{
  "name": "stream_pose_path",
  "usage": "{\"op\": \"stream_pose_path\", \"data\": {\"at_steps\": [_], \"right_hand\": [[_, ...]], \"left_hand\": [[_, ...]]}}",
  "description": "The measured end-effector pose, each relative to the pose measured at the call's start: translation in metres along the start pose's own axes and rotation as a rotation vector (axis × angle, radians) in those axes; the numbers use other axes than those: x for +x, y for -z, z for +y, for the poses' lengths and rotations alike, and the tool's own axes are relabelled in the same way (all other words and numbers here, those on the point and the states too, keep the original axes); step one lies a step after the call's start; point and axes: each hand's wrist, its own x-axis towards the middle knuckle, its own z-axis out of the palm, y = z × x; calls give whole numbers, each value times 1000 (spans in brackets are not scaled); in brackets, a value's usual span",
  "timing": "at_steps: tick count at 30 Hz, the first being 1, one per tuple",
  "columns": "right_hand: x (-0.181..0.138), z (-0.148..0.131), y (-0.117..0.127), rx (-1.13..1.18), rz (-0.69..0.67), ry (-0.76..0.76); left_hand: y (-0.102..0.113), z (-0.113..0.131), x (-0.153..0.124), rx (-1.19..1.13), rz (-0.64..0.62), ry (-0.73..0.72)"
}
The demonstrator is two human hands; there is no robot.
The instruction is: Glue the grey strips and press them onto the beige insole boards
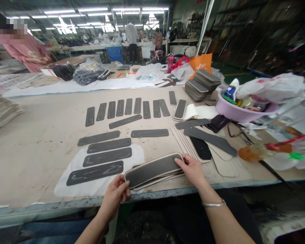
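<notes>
Between my two hands is a long dark grey panel with a pale border (154, 170), lying over similar pieces near the table's front edge. My left hand (117, 190) pinches its left end, thumb on top. At the other end, my right hand (191, 168) grips the corner with the thumb on the grey face. To the left, several grey strips (95, 173) with shiny wet streaks rest partly on a white sheet (63, 189). Farther back stands a row of shorter grey strips (120, 107), also streaked. Right of the panel lie black pieces (202, 149) and a long grey strip (210, 139).
A purple basin (244, 113) holding bottles and bags sits at the right. Behind it are stacked grey panels (202, 86) and an orange bag (202, 62). A jar with orange-brown contents (252, 153) lies at the right edge. A person in pink (27, 51) stands across the table.
</notes>
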Motion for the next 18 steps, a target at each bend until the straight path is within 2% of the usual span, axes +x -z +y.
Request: {"op": "stream_pose_path", "data": {"at_steps": [6, 12, 18], "right_hand": [[2, 7, 6, 53, -22, 9], [1, 7, 9, 8, -6, -8], [-1, 2, 11, -43, 6, 2]], "left_hand": [[-3, 5, -4, -19, -59, 31], [-5, 4, 1, -78, -74, 43], [-10, 8, -2, -40, -78, 52]]}}
